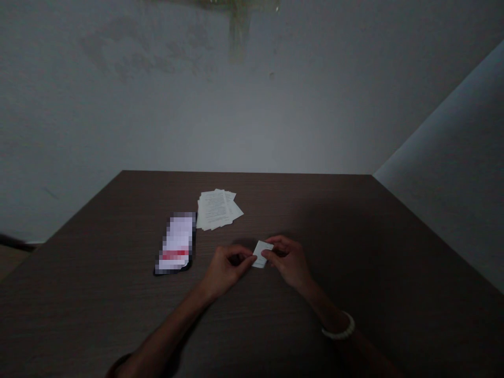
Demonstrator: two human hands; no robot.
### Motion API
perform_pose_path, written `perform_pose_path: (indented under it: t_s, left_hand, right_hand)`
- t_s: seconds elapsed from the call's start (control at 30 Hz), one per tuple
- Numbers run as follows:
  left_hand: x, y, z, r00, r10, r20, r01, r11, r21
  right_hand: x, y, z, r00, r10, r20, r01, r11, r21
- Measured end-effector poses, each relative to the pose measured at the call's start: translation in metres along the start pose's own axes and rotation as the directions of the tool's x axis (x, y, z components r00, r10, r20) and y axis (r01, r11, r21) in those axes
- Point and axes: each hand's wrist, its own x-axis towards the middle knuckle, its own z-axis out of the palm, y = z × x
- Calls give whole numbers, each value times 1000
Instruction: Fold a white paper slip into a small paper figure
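Note:
A small, white, folded-looking piece of paper (260, 255) is held between both hands, just above the dark wooden table (244, 336). My left hand (225, 266) pinches its left edge between thumb and fingertips. On the other side, my right hand (290, 261) grips it, thumb on top and fingers behind. Faint lines of print show on the paper. Beyond the hands lies a loose, fanned pile of printed white paper sheets (216, 209). A pale beaded bracelet (342, 328) circles the right wrist.
A phone (176, 241) with a blurred, lit screen lies left of the hands, beside the paper pile. The table's far edge meets a grey wall (252, 121) with stained patches. Another wall (464, 173) runs along the right side.

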Motion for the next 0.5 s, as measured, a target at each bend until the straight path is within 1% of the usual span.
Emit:
perform_pose_path:
  t_s: [0.2, 0.33, 0.5]
  left_hand:
    - [1, -3, 1, 1000, -10, -4, 10, 998, -59]
    - [0, -3, 0, 998, -50, -31, 47, 993, -111]
    - [0, -2, -1, 992, -111, -58, 100, 982, -157]
  right_hand:
    - [-2, 1, 2, 998, -6, 59, 6, 1000, 5]
    - [-1, -1, 1, 999, -10, 43, 11, 1000, -26]
    - [1, 2, 1, 998, 56, 28, -57, 997, 53]
